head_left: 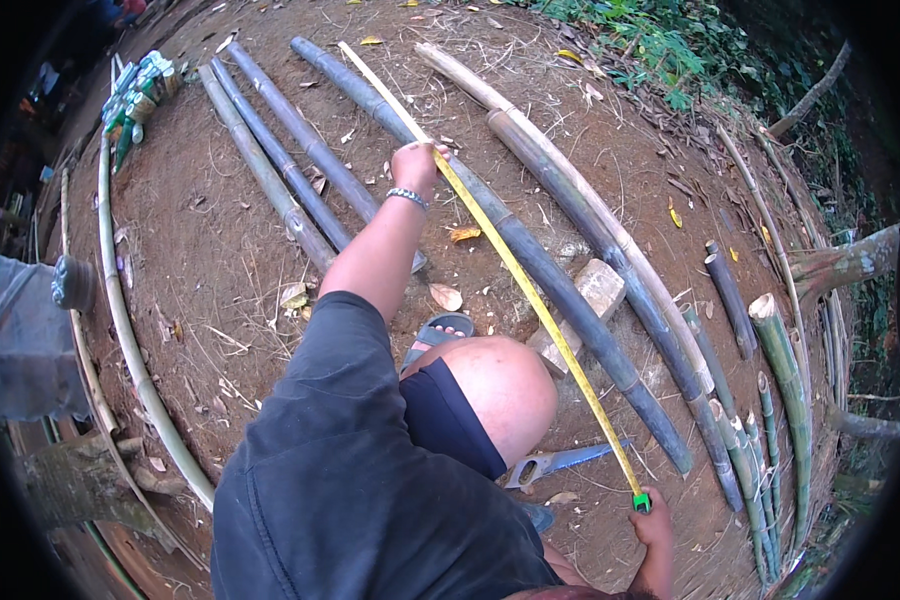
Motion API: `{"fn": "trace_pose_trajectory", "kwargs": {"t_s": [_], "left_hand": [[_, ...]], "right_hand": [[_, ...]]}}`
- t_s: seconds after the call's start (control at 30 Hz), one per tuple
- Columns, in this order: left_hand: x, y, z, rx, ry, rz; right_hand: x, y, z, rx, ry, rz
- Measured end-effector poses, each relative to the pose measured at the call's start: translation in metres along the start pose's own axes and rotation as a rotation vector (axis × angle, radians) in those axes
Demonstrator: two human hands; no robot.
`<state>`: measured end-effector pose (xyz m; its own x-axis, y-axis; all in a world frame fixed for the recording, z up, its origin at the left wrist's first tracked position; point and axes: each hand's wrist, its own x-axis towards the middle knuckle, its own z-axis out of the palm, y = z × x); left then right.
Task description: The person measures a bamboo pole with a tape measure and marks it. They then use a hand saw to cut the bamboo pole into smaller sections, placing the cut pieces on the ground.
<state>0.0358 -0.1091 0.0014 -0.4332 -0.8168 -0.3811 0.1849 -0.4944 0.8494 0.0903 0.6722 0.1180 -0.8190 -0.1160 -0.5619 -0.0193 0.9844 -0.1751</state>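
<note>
1. And the left hand (416,168) is pinching the yellow tape blade (530,288) over the far half of a dark bamboo pole (560,288)!
2. Down at lower right, the right hand's (655,525) grip is closing around the green tape-measure case (642,503).
3. The blade is stretching between both hands, running beside the pole.
4. Under that pole, a pale block (598,288) is sitting; a handsaw (570,459) is lying near the knee (515,395).

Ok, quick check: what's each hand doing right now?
Left hand: closed, holding the yellow tape blade.
Right hand: closed around the green tape measure case.
</note>
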Motion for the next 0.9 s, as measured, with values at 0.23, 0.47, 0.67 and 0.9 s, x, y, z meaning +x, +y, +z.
{"fn": "trace_pose_trajectory", "kwargs": {"t_s": [0.23,0.47,0.67,0.9], "left_hand": [[-0.045,-0.040,-0.008,0.004,-0.135,-0.059],[-0.034,-0.043,-0.017,0.065,-0.142,0.053],[-0.018,-0.035,-0.014,0.017,-0.088,0.093],[0.012,-0.044,-0.022,0.025,-0.094,0.099]], "right_hand": [[0.091,-0.196,0.001,-0.011,-0.072,-0.352],[0.135,-0.348,0.011,-0.017,-0.104,-0.467],[0.165,-0.431,0.012,-0.064,-0.067,-0.540],[0.171,-0.512,0.015,-0.078,-0.179,-0.489]]}}
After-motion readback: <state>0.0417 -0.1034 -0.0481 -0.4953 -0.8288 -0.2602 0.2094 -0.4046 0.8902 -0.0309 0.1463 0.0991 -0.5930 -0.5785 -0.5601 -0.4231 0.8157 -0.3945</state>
